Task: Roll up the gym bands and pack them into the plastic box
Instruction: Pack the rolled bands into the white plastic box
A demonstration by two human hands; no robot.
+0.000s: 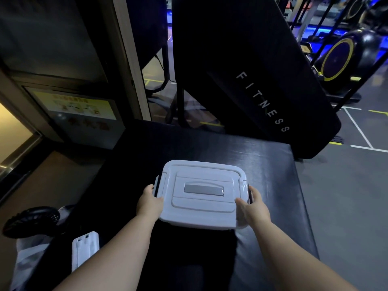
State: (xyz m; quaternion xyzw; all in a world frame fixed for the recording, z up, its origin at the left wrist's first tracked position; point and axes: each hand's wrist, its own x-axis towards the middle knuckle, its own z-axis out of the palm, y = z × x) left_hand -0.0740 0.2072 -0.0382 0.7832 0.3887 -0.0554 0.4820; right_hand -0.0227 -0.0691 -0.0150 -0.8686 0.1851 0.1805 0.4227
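Two bare arms reach out. The left hand [150, 201] and right hand [254, 204] each hold one end of the plastic box [201, 194], grip clamped by the dark side clips. The lid is on, and no bands show. I think both clips should pop open together, gently. The box is over a dark padded surface [283, 169] in a dim gym, with a black FITNESS board [262, 97] behind it.

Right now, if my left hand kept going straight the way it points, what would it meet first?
The box: your left hand holds its left end, angled inward. Slipping past, it would likely meet the dark bench, though depth is unclear.
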